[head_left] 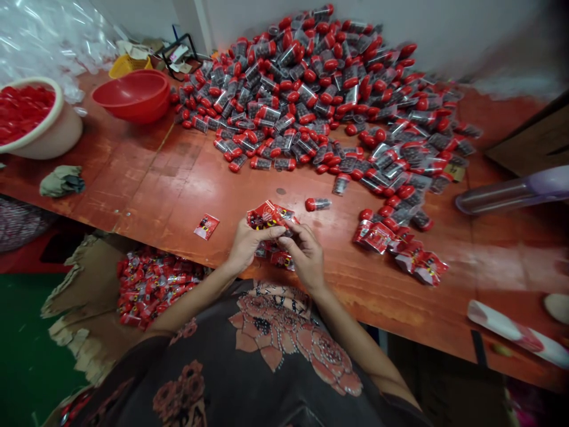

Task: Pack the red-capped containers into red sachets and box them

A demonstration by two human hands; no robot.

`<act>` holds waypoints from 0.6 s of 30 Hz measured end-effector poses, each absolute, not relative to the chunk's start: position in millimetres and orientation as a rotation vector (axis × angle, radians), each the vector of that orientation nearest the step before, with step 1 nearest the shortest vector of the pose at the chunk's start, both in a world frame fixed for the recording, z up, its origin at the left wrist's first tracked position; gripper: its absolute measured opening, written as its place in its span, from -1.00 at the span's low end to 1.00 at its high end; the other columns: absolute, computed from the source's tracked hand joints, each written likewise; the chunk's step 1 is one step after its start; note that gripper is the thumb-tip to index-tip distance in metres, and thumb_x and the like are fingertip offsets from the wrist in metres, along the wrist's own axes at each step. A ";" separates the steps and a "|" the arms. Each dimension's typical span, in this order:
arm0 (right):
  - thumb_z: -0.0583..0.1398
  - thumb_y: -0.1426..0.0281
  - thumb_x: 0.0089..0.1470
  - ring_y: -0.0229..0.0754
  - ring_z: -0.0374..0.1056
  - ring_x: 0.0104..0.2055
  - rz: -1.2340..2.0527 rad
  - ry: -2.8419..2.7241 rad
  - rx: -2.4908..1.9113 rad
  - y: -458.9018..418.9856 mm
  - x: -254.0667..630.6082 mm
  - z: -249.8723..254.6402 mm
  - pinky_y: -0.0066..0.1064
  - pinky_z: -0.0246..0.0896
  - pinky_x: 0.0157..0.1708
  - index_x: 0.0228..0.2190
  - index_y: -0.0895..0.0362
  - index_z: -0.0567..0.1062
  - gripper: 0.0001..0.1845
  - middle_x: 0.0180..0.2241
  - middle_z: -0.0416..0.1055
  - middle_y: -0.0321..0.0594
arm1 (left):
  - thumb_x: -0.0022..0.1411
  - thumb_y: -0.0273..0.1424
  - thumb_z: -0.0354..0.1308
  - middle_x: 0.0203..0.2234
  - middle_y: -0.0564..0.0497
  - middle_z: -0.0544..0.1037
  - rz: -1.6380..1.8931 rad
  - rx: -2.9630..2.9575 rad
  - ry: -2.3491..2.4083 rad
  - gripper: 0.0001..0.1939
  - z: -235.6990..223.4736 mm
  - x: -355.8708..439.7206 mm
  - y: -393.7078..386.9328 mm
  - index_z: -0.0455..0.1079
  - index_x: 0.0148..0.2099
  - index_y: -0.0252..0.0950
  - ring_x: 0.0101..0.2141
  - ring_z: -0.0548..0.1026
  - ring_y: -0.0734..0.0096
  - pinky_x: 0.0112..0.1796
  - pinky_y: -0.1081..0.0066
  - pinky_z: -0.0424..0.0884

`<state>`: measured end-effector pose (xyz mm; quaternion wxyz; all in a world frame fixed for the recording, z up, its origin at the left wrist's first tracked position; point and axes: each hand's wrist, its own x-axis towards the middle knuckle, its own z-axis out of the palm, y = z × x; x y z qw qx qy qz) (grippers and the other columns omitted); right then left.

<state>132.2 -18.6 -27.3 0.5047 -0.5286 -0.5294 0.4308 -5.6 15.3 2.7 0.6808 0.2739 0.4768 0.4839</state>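
Red printed packets (268, 212) are bunched in front of me at the near side of the table. My left hand (247, 244) is closed around the bunch, its thumb lying across the front. From the other side, my right hand (306, 254) pinches at the same bunch, fingertips close to the left thumb. What exactly sits between the right fingertips is hidden. To the left lies one flat red packet (207, 226). A clear tube with a red cap (318, 204) rests just beyond my right hand.
A big heap of red-capped clear tubes (284, 112) covers the back. More packets (377, 236) lie right. Two red bowls (131, 95), a white tub (62, 127) of red pieces and a crumpled cloth (62, 181) stand left. Below the edge, a carton (84, 296) holds packets.
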 end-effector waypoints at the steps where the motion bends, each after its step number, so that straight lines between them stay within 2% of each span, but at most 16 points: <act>1: 0.24 0.31 0.10 -0.13 0.38 -0.10 1.059 -1.243 -1.279 -18.2 131.2 -28.6 -0.15 0.32 -0.02 -0.05 -0.11 0.52 -0.66 -0.16 0.45 -0.25 | -0.22 -0.42 0.49 -0.46 0.02 0.59 1.078 0.616 1.071 -0.70 0.8 -4.2 14.1 0.53 -0.37 -0.32 -0.48 0.49 0.44 -0.36 0.40 0.44; 7: 0.27 0.30 0.00 -0.22 0.40 -0.33 1.267 -0.976 -1.314 -13.7 130.5 -28.0 -0.29 0.40 -0.26 -0.23 0.02 0.52 -0.77 -0.35 0.49 -0.30 | -0.20 -0.40 0.48 -0.42 -0.01 0.61 1.023 0.522 1.092 -0.65 -7.9 -3.6 11.7 0.52 -0.29 -0.31 -0.49 0.52 0.41 -0.38 0.39 0.46; 12: 0.27 0.23 -0.02 -0.26 0.32 -0.46 1.347 -0.931 -1.460 -9.4 155.4 -40.5 -0.35 0.30 -0.46 -0.30 0.07 0.52 -0.77 -0.41 0.45 -0.28 | -0.08 -0.46 0.37 -0.37 -0.09 0.63 1.141 0.283 1.059 -0.71 -9.4 -35.1 29.7 0.51 -0.22 -0.35 -0.40 0.58 0.30 -0.32 0.33 0.50; 15: 0.29 0.20 -0.04 -0.20 0.33 -0.40 1.244 -1.140 -1.587 -8.9 167.7 -49.8 -0.29 0.32 -0.40 -0.22 0.09 0.55 -0.67 -0.35 0.42 -0.23 | -0.07 -0.54 0.32 -0.40 -0.12 0.62 1.121 0.236 1.034 -0.75 -10.3 -49.9 36.6 0.52 -0.24 -0.39 -0.34 0.60 0.24 -0.29 0.30 0.50; 18: 0.28 0.20 0.01 -0.20 0.30 -0.37 0.931 -1.371 -1.638 -8.6 163.3 -44.9 -0.20 0.34 -0.26 -0.06 0.02 0.52 -0.57 -0.28 0.35 -0.22 | -0.07 -0.55 0.34 -0.44 -0.08 0.61 1.110 0.238 1.048 -0.78 -12.5 -43.4 34.5 0.52 -0.27 -0.37 -0.41 0.58 0.29 -0.30 0.29 0.50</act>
